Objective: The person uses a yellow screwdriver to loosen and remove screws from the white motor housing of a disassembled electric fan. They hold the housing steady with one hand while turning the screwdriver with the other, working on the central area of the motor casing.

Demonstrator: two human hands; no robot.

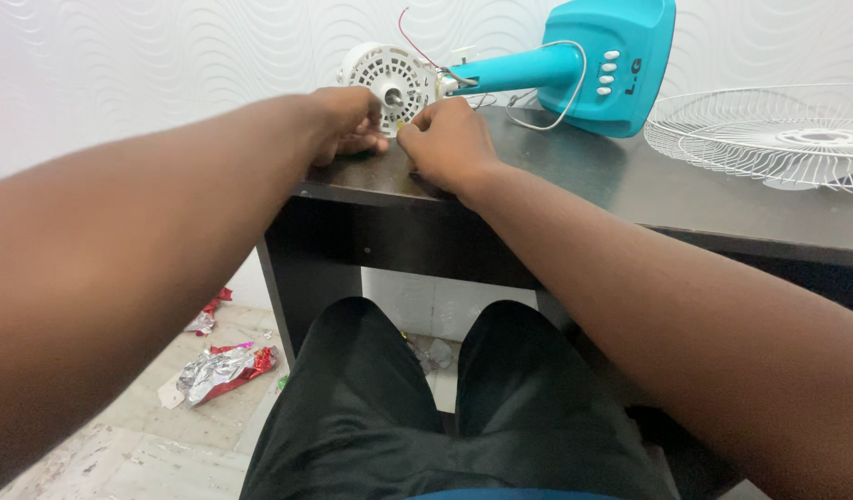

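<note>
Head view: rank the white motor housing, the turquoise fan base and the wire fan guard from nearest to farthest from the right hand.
1. White motor housing, just beyond the right hand.
2. Turquoise fan base, lying farther right.
3. Wire fan guard, at the table's far right.

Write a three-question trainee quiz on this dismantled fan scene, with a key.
1. True or false: the white wire fan guard lies on the dark wooden table, to the right of the turquoise plastic fan stand.
2. Which thing are the left hand and right hand closest to? A) the white round vented motor housing B) the wire guard C) the crumpled red and silver foil wrapper
3. Fill in: the foil wrapper lies on the ____.

Key: 1 true; 2 A; 3 floor.
</note>
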